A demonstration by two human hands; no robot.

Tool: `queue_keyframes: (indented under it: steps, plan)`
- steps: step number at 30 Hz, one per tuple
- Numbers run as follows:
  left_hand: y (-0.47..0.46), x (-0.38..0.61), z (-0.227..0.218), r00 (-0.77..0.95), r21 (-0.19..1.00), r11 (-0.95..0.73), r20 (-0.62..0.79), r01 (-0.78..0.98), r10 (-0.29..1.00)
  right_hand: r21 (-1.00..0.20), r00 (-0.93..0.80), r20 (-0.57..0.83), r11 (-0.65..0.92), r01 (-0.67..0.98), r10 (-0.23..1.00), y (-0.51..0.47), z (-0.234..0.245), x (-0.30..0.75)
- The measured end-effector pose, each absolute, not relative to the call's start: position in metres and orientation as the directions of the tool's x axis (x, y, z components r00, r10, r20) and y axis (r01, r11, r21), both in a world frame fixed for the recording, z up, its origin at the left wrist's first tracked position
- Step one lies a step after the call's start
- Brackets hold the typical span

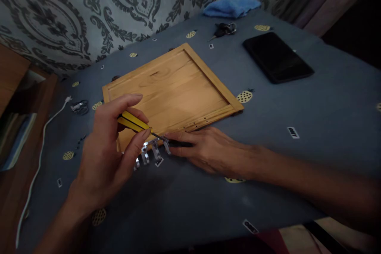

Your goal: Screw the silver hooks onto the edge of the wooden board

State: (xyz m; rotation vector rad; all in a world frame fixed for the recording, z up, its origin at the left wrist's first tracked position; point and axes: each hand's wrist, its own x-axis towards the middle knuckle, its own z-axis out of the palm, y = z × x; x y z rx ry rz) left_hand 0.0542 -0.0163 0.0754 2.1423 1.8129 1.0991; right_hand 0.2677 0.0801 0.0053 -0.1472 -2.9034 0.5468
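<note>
Apparent screw-driving, lower centre: left hand [102, 147] grips yellow screwdriver [132, 121], right hand [208, 149] pinches dark piece [180, 143]; turning demands steady hooks [155, 151]

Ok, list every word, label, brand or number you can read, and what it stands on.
No text reads for certain.
Pineapple-print cloth: small white-edged labels, lettering too blurred to read.
Books at left: too dark and blurred to read.
Black tablet-like device: no lettering visible.
</note>
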Motion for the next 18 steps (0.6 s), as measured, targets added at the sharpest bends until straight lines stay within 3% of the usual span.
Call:
queue_keyframes:
  steps: [5,13,18]
  plan:
    - [-0.0149,0.0533,0.0756,0.042,0.528,-0.285,0.423,0.800,0.905,-0.360,-0.984,0.126,0.930,0.076,0.129,0.0803,0.0071,0.2664]
    - [-0.0138,0.0560,0.0742,0.096,0.387,-0.342,0.532,0.856,0.841,-0.362,-0.975,0.178,0.930,0.061,0.133,0.0817,-0.0001,0.2667]
    - [-0.0156,0.0564,0.0724,0.017,0.508,-0.276,0.456,0.816,0.890,-0.354,-0.972,0.190,0.933,0.064,0.139,0.0816,-0.0008,0.2672]
